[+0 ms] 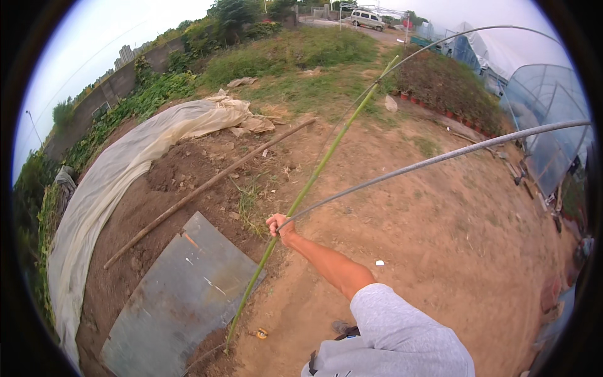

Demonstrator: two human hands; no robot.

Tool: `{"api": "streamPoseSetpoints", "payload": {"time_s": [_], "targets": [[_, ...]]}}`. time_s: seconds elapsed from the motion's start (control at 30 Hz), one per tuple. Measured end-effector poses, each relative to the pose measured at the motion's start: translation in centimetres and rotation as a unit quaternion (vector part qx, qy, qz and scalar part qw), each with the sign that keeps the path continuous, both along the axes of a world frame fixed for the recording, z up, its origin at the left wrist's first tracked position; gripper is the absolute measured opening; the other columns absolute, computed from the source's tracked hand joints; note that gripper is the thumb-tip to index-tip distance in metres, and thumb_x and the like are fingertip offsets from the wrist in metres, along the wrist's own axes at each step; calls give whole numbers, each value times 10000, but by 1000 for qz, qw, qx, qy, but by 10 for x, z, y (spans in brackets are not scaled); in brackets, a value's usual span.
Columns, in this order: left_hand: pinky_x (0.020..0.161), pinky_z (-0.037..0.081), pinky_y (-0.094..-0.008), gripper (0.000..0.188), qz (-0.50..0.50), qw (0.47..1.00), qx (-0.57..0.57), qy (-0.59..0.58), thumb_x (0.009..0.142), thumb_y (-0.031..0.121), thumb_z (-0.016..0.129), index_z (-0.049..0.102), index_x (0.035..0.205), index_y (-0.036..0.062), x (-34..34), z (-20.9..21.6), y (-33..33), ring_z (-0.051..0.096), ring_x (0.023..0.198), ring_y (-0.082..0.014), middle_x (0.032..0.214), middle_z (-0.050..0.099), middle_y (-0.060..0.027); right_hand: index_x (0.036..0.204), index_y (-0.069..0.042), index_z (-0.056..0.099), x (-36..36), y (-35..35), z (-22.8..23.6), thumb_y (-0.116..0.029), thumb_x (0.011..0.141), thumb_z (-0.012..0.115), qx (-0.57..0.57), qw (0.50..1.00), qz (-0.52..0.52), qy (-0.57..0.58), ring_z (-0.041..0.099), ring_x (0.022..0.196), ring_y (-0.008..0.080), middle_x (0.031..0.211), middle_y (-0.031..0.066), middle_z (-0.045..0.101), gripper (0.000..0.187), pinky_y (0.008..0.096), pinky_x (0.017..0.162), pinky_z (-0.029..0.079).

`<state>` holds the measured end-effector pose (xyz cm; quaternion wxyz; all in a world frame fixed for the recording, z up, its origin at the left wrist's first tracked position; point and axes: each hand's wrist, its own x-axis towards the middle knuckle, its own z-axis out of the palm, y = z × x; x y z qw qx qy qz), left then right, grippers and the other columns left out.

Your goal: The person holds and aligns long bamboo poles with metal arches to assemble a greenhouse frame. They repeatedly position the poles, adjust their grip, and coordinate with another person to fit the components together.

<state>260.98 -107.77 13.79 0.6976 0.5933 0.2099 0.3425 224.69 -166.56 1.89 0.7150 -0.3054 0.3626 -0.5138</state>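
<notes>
My right hand (281, 227) is closed around a long, slender green pole (323, 160), which looks like bamboo. The pole slants from the ground at lower left up to the far right. At my fist, the near end of a grey curved rod (402, 169) crosses the pole; whether my fingers wrap the rod too is hard to tell. Farther up, a second curved rod (465, 35) crosses the pole near its upper tip. Below my hand, the pole passes over the edge of a grey flat sheet (188, 289) lying on the soil. My left hand does not show.
A brown wooden pole (207, 185) lies across dug soil beside pale plastic sheeting (119, 182). A small yellow object (261, 333) rests near the green pole's foot. Potted plants (440, 81) and a plastic-covered frame (540, 119) stand right; a van (367, 19) is parked far off.
</notes>
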Motion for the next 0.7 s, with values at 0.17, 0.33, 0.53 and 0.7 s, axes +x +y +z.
{"api": "streamPoseSetpoints", "payload": {"time_s": [0.17,0.33,0.53,0.7], "targets": [[421,367,-404,333,-342,899,-143,-234,786,220,546,486,560,-17,53,-63,58,456,512,-238,570,480,-86,773,27,599,2,1,6,-161,861,556,19,1000,11,-8,438,401,136,496,59,501,211,277,393,360],[419,362,-395,334,-36,998,-26,-51,775,221,548,436,528,25,34,-35,20,440,498,-233,556,453,-76,770,32,597,-4,5,8,-150,858,556,27,1000,0,-8,435,400,141,488,60,493,206,282,395,360],[426,366,-398,332,-1,998,33,-58,787,221,544,471,534,17,52,-52,34,452,506,-238,561,471,-84,754,28,593,-3,3,7,-141,865,527,30,1000,-2,-6,443,410,143,492,62,492,212,280,398,355],[473,405,-413,309,-27,998,18,-46,800,235,548,523,596,4,67,-65,48,489,559,-248,619,515,-99,746,30,587,-2,5,9,-136,863,517,26,1000,-5,-12,443,401,148,491,66,495,215,280,398,355]]}}
